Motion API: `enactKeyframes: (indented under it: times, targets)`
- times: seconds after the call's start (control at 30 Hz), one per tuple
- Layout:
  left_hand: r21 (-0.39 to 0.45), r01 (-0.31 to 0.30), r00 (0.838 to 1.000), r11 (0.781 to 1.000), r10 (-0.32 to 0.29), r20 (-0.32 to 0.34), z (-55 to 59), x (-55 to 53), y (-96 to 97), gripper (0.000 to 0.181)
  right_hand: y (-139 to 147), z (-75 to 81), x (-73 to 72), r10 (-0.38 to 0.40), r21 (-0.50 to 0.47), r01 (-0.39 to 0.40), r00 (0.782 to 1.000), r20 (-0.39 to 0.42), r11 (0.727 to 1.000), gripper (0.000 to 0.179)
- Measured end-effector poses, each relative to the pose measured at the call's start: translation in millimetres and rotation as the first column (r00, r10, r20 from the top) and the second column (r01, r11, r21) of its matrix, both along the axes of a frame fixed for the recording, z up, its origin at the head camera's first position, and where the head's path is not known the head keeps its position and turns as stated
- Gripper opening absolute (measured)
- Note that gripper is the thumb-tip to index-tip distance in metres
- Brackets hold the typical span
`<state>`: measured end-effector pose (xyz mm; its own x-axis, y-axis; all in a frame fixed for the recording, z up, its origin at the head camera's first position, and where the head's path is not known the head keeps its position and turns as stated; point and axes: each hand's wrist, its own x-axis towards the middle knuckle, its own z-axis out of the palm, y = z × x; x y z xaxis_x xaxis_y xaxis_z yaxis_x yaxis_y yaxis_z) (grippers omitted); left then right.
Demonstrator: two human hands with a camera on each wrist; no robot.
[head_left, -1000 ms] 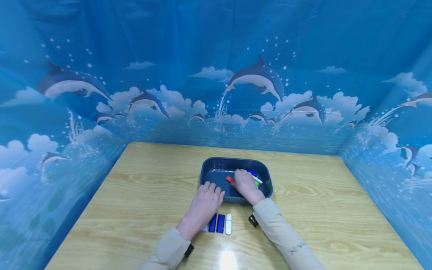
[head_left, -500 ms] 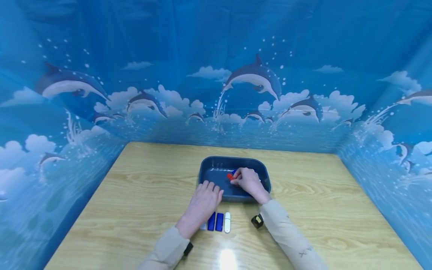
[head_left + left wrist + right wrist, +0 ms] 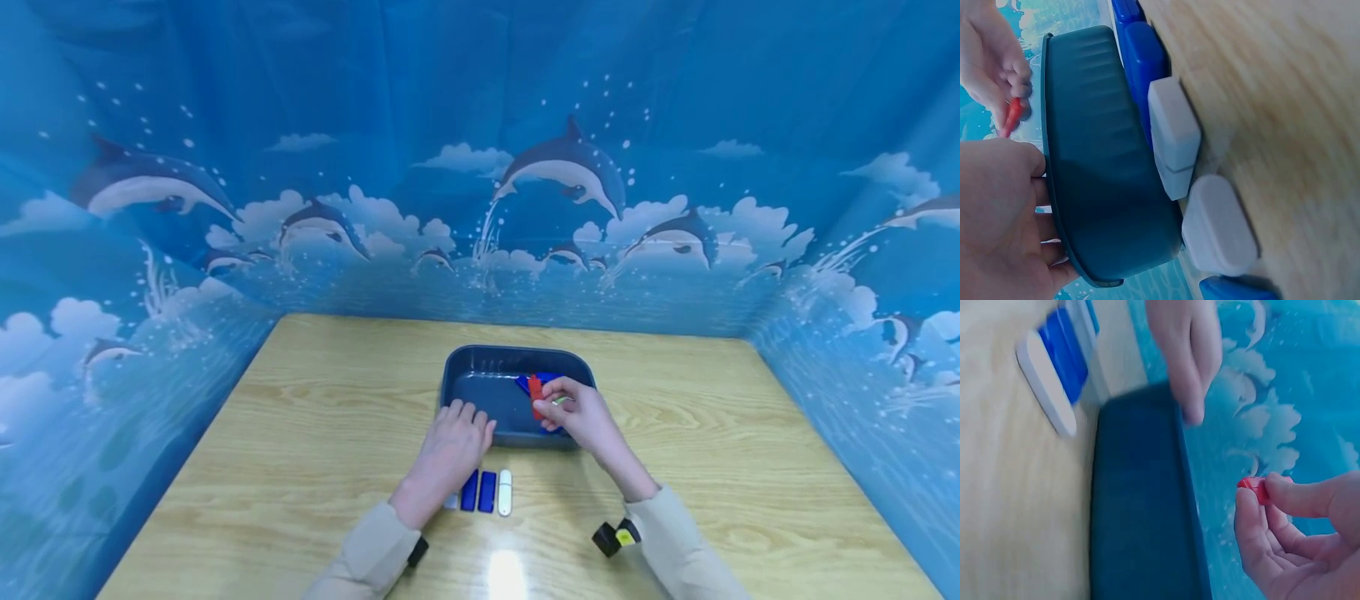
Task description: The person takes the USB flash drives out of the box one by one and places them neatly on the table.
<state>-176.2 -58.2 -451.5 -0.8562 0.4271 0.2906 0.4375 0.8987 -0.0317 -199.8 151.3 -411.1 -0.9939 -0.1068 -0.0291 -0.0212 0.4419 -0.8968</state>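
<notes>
Above the right part of the dark blue plastic bin (image 3: 480, 397), my right hand (image 3: 588, 414) pinches a red USB stick (image 3: 536, 397) between thumb and fingers. The stick stands nearly upright in the head view, and its red end (image 3: 1256, 487) shows at the fingertips in the right wrist view. My left hand (image 3: 453, 442) holds the bin's near rim, its fingers (image 3: 1054, 253) hooked over the edge. Inside the bin lie blue sticks (image 3: 522, 383) and something green, partly hidden by the right hand.
In front of the bin, a row on the wooden table (image 3: 337, 400) has a white stick (image 3: 506, 492), two blue sticks (image 3: 487, 492) and a pale one partly covered by the left hand. A dolphin-print curtain (image 3: 480, 167) surrounds the table's back and sides.
My right hand has drawn the red stick from among the bin's contents, lifting it and turning it upright. The right forearm has shifted right. My left hand stays on the rim.
</notes>
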Motion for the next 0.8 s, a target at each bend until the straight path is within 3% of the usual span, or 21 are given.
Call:
enactKeyframes:
  times: [0.17,0.37,0.53,0.8]
  targets:
    - [-0.007,0.007,1.000,1.000,-0.008,-0.012,-0.3,-0.4,0.4,0.032,4,-1.6,28.4,0.064,-0.076,-0.059,0.996,0.059,0.995,0.018]
    - [-0.025,0.010,0.999,1.000,-0.011,-0.033,0.0,-0.1,0.3,0.030,10,-19.0,53.5,0.164,-0.115,-0.152,0.981,0.106,0.982,0.020]
    - [-0.011,0.015,0.999,1.000,-0.015,-0.050,-1.8,-0.9,-0.5,0.029,12,-34.4,62.2,0.233,-0.109,-0.221,0.965,0.118,0.969,0.024]
    - [-0.012,0.017,0.998,1.000,-0.018,-0.058,-0.4,-0.8,0.2,0.029,8,-44.6,62.5,0.280,0.073,-0.288,0.955,0.099,0.955,0.034]
